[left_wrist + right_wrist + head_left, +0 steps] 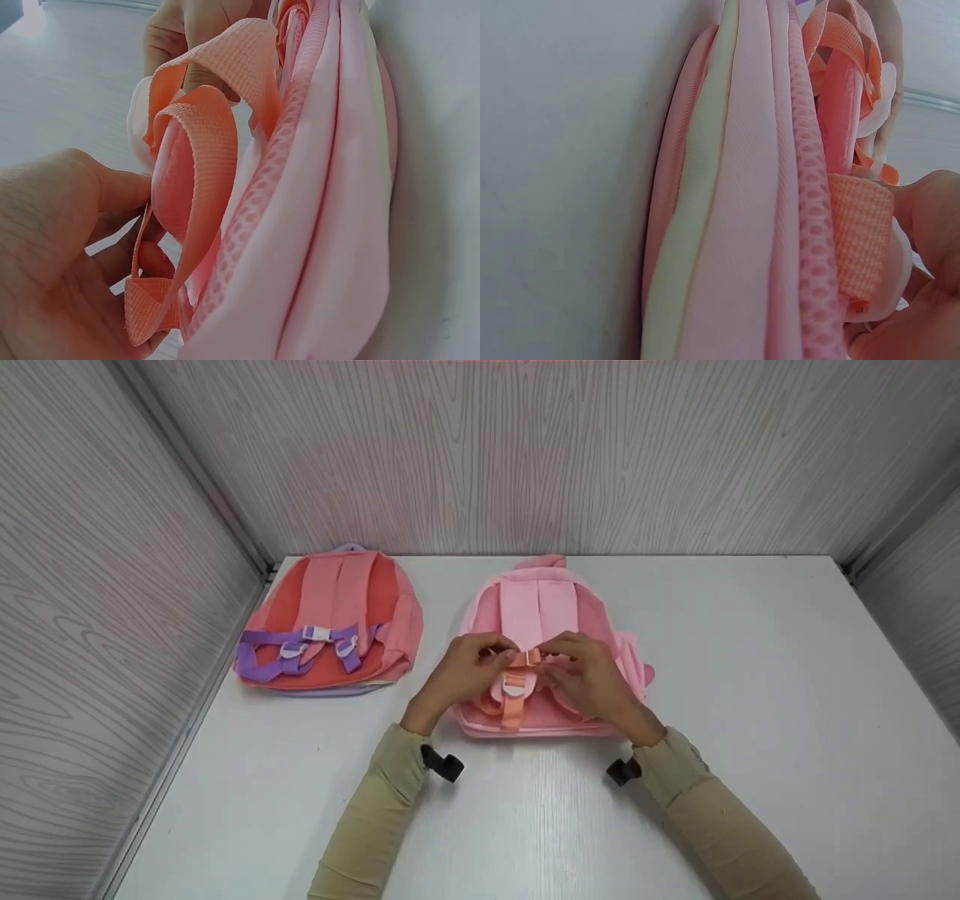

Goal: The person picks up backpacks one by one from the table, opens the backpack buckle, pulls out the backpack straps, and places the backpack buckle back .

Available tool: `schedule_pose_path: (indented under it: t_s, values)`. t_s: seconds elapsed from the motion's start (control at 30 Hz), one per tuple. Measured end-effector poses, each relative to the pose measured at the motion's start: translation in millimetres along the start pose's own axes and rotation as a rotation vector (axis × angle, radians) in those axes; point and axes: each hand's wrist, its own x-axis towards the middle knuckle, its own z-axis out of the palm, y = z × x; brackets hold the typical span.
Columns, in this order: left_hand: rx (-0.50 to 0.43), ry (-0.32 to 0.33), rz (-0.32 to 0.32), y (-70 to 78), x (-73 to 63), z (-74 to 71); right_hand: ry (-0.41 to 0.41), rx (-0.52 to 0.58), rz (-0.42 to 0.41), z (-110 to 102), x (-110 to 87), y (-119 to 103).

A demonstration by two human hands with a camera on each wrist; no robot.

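While a pale-pink fabric backpack (540, 611) lies straps-up, the left hand (472, 664) — like the right hand (596, 679) — pinches its orange webbing strap (520, 660).

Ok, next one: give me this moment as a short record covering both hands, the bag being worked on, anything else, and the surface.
left hand: pinches the orange strap
right hand: grips the same strap from the other side
bag in hand: pink backpack, strap side up, with a white adjuster
other bag: coral backpack, apart, on the head view's left, untouched; purple straps, white clip
surface: white table
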Motion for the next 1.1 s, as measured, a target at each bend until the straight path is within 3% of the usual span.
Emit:
schedule_pose_path:
  t_s: [0.27,0.77,1.1]
  values:
    - [-0.018,0.006,-0.013,1.9,1.4,2.5,-0.005,0.017,0.007,-0.6,0.0,-0.8]
    - [-0.017,0.017,0.025,-0.3,3.0,8.3,-0.011,-0.042,0.012,1.1,-0.3,-3.1]
    - [-0.026,0.023,0.000,4.0,1.7,10.3,-0.015,-0.037,0.024,1.2,0.2,-2.6]
